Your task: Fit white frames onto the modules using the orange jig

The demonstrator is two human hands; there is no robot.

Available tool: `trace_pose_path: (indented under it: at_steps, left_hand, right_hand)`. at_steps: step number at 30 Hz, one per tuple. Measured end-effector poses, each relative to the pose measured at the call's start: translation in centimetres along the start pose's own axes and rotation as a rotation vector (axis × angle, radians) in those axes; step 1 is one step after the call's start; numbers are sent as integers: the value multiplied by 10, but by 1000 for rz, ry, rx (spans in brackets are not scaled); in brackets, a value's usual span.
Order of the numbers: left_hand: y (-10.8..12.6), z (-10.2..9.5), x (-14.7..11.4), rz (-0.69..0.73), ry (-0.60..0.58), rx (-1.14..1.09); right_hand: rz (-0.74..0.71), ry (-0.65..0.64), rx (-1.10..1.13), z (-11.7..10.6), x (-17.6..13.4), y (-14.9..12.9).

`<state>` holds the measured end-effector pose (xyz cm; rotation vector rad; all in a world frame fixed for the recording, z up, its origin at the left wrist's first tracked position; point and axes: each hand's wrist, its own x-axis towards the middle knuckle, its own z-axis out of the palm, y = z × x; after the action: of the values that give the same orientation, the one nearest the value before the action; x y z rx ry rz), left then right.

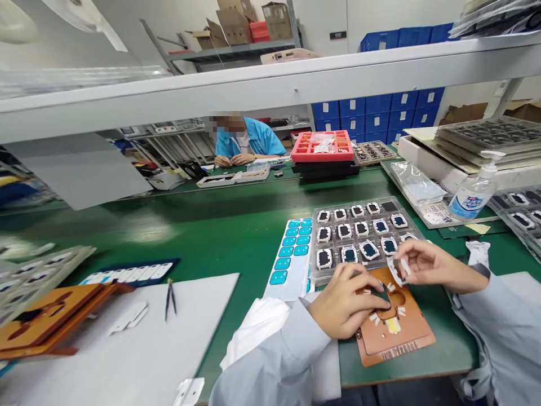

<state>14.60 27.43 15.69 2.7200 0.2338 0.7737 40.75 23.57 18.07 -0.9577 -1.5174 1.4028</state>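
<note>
My left hand point(349, 301) reaches over a brown fixture plate point(395, 338) with a round recess and small white pieces on it. Its fingers are closed on a small dark flat piece point(385, 294), partly hidden by them. Just above the plate's far right edge, my right hand point(426, 264) pinches a white frame with a dark face point(396, 272). Beyond both hands lies a clear plastic tray point(336, 273) with rows of similar white-rimmed, dark-faced parts. A white sheet with blue rounded stickers point(284, 264) lies left of the tray.
On the left, a white mat point(198, 304) carries tweezers point(170, 299) and a stacked orange fixture point(46, 316). A sanitizer bottle point(473, 194) stands at right. Across the green bench point(203, 225), a co-worker in blue point(260, 138) sits near a red tray point(323, 148). An overhead shelf beam point(270, 84) spans the view.
</note>
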Motion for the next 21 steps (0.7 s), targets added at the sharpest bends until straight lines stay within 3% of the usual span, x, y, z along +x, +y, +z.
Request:
trace_pose_path:
  at_steps: [4,9,12,21]
  left_hand:
    - [3,-4,1,28,-10,-44]
    - [6,-3,3,40,32,-78]
    - [7,-1,2,31,2,-63]
    - [9,2,3,57,82,-53]
  right_hand:
    - [127,-170,-82,-6,-5,7]
    - [-9,-217,-421,-11,-1,11]
    - [-55,-257,-475,-9,0,13]
    - [-326,-96,-594,-20,-1,14]
